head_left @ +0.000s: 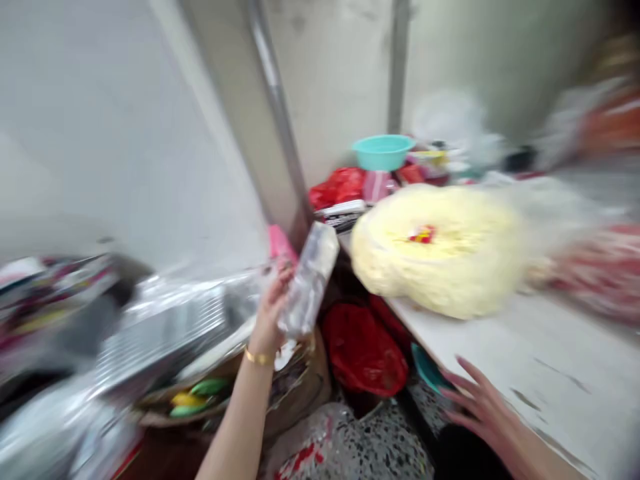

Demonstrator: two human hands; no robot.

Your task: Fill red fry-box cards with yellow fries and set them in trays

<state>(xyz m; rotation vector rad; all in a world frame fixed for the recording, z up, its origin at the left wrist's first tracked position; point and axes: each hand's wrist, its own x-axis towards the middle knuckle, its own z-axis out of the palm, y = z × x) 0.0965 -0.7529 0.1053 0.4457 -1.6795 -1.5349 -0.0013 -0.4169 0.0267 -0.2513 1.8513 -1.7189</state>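
- The left hand (pixel 271 310) reached forward from a raised forearm with a gold bracelet (pixel 259 358) at the wrist; its fingers were closed around one side of a clear plastic package (pixel 311 277).
- The right hand (pixel 483 408) held nothing, its fingers spread and pointing leftward, near the edge of the white table (pixel 555 373); whether it touched that edge could not be told.
- The package stood tilted in the air left of the table, its long axis rising from lower left to upper right, the upper end leaning toward the table; its contents were too blurred to name.
- On the table, a large clear bag (pixel 440 283) held pale yellow pieces, a small red-and-yellow item (pixel 423 234) showing among them.
- A turquoise basin (pixel 383 155) sat behind that bag.
- Left of the forearm, yellow and green items (pixel 194 399) lay inside an open cardboard container (pixel 150 416).
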